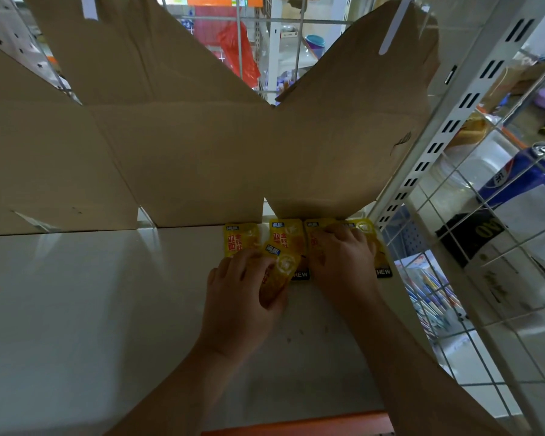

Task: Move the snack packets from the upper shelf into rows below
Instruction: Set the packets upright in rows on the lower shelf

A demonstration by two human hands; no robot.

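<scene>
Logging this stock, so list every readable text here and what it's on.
"HEW": black strip at the bottom of a middle yellow packet; earlier letters hidden.
"HEW": same strip on the rightmost yellow packet.
Chinese print on the packets, the blue can and the black pack: too blurred to read.

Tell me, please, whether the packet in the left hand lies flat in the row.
No: tilted. The left hand grips the packet askew, overlapping the flat row behind it.

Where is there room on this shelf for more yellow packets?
The white shelf is bare left of the yellow packets, along the cardboard, and in front toward the orange edge. By the wire grid it is crowded: packets, left hand, right hand.
</scene>
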